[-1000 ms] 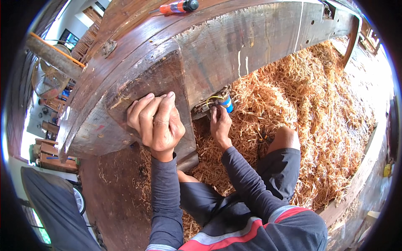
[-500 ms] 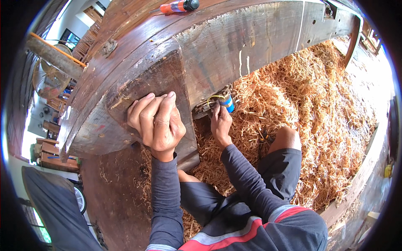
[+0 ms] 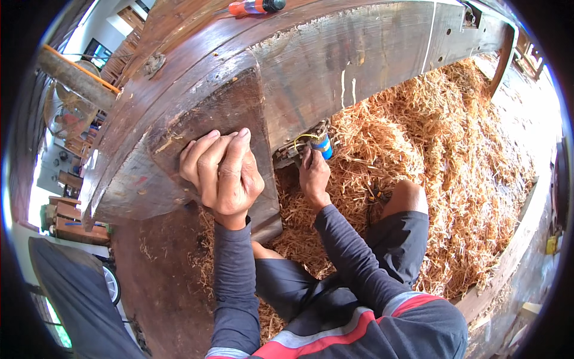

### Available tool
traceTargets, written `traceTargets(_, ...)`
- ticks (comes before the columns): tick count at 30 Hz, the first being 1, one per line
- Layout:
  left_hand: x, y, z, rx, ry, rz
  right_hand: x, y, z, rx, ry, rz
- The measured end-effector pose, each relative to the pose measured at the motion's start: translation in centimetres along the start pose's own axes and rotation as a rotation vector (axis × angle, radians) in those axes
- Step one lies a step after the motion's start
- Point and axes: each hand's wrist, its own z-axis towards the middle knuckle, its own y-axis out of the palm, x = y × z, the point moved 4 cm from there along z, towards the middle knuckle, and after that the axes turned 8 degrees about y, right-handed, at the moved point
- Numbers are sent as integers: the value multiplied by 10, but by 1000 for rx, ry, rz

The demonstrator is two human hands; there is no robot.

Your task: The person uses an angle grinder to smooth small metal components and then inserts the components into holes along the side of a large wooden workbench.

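My left hand (image 3: pixel 224 176) is closed, its fingers curled in front of the dark end block of a heavy wooden workbench (image 3: pixel 353 66). Whatever it holds, if anything, is hidden by the fingers. Lower and to the right, my right hand (image 3: pixel 314 175) reaches under the bench edge with its fingers pinched together. Its fingertips are against a small mechanical part that has a blue cylinder (image 3: pixel 323 147) and a yellow wire (image 3: pixel 305 136). What those fingers grip is too small to make out.
A tool with an orange and black handle (image 3: pixel 256 7) lies on the bench top. A large heap of wood shavings (image 3: pixel 460 179) covers the floor around my bent knee. A fan (image 3: pixel 69 113) stands at left, above a dark draped cloth (image 3: pixel 75 293) and a wheel (image 3: pixel 111 284).
Almost nothing differs. The whole view has shifted very slightly, and both hands keep nearly the same place and grip.
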Motion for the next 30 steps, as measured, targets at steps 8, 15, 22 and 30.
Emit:
traceTargets(8,0,2,-2,8,1,-21,-5,-8,-1,187,-125,139)
traceTargets(15,-1,0,-2,10,2,5,-18,5,-2,22,464,264)
traceTargets(22,1,2,2,11,-15,-6,15,18,12,-121,657,578)
traceTargets(30,1,2,-2,10,5,-21,-13,-12,9,-26,-33,-70)
